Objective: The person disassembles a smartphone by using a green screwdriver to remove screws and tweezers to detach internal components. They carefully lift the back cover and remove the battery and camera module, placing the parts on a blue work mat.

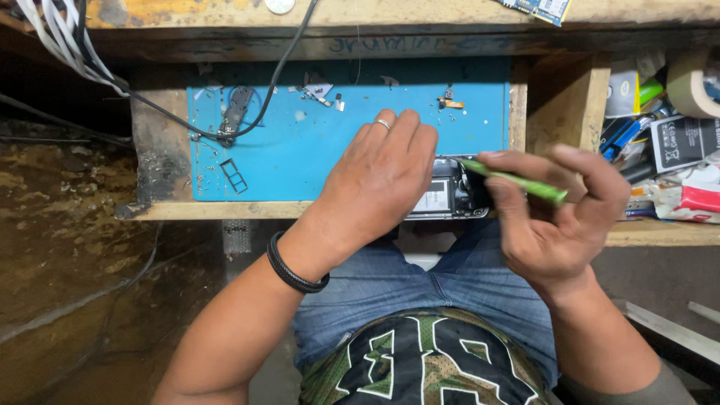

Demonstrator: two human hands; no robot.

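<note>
**Opened phone pinned at the mat's edge, green tool over it**

While the left hand [379, 176] lies palm down with its fingers loosely spread, it presses flat on an opened phone [450, 191] that rests at the near right corner of the blue work mat [300, 150], and it covers most of the device. Only the phone's right part shows, with dark inner parts and a pale label. That hand grips nothing; it simply bears down, a ring on one finger and a black braided band [294, 271] round the wrist.

The right hand [555, 217] is curled, thumb and fingers pinched on a thin green tool [517, 180], whose tip points left and meets the exposed end of the phone. Whether the tip touches a part inside cannot be told.

Around them, small screws and metal scraps [450, 101] lie scattered along the far side of the mat, well apart from the hands. A small black frame [234, 176] sits near the mat's left edge, and a black cable [281, 67] runs down from above to a dark part at the upper left. A wooden post [566, 101] stands just right of the mat. Beyond it a shelf [667, 232] is crowded with packets and a roll of tape [694, 82].
</note>
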